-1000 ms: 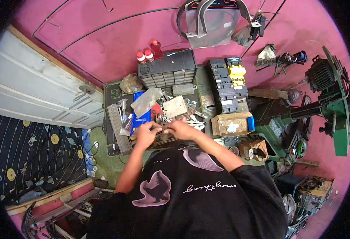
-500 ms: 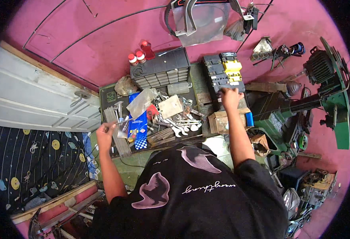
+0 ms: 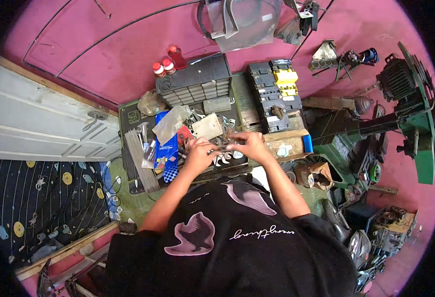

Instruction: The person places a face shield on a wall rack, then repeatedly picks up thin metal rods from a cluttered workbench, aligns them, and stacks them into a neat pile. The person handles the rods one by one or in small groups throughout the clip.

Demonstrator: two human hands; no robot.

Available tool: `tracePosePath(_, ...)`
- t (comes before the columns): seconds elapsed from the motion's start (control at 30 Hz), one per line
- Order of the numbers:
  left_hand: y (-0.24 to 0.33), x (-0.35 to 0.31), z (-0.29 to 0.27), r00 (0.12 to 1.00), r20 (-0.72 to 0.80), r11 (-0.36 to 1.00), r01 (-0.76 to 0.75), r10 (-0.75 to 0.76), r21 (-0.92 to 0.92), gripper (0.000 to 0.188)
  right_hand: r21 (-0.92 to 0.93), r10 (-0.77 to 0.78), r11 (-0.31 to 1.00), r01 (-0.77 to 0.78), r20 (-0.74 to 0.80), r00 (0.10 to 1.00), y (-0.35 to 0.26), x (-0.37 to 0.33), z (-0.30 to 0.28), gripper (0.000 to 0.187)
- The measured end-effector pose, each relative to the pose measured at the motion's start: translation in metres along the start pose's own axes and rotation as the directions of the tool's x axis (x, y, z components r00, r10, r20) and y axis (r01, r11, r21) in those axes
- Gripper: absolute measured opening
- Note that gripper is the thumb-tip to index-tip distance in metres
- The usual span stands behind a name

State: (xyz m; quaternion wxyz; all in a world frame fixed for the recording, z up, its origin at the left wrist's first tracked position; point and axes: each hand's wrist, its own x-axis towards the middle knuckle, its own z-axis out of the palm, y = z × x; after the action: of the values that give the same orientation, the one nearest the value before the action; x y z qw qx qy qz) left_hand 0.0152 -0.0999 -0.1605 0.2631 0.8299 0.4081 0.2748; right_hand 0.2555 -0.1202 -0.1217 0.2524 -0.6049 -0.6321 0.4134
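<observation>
Head view: both hands meet over the cluttered green surface (image 3: 128, 111), the left hand (image 3: 197, 154) and right hand (image 3: 251, 144) each with fingers closed on a small metal part (image 3: 223, 146) held between them, too small to name. Loose wrenches (image 3: 223, 159) lie just below it. A blue package (image 3: 167, 148) sits to the left, a black drawer cabinet (image 3: 193, 81) behind, a cardboard box (image 3: 287, 144) just right. The person's black shirt (image 3: 237, 237) hides the near edge.
</observation>
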Motion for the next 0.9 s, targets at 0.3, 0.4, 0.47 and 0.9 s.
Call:
tracePosePath(0.3, 0.003, 0.018, 0.065, 0.988, 0.154, 1.0, -0.02, 0.019, 0.002, 0.02, -0.105, -0.116, 0.989, 0.104, -0.12, 0.986, 0.063, -0.023, 0.024, 0.02)
tracePosePath(0.4, 0.004, 0.019, 0.092, 0.99, 0.14, 0.995, 0.012, 0.002, -0.099, 0.02, -0.309, -0.154, 0.949, 0.066, -0.268, 0.951, 0.063, -0.042, 0.02, 0.014)
tracePosePath(0.47, 0.001, 0.022, 0.109, 0.984, 0.176, 0.998, 0.0, 0.012, -0.065, 0.021, -0.291, -0.143, 0.956, 0.021, -0.402, 0.904, 0.07, -0.048, 0.021, 0.013)
tracePosePath(0.9, -0.003, 0.021, 0.165, 0.921, 0.387, 0.98, -0.044, -0.035, 0.194, 0.016, -0.262, -0.017, 0.955, -0.138, -0.514, 0.857, 0.108, -0.061, 0.018, 0.013)
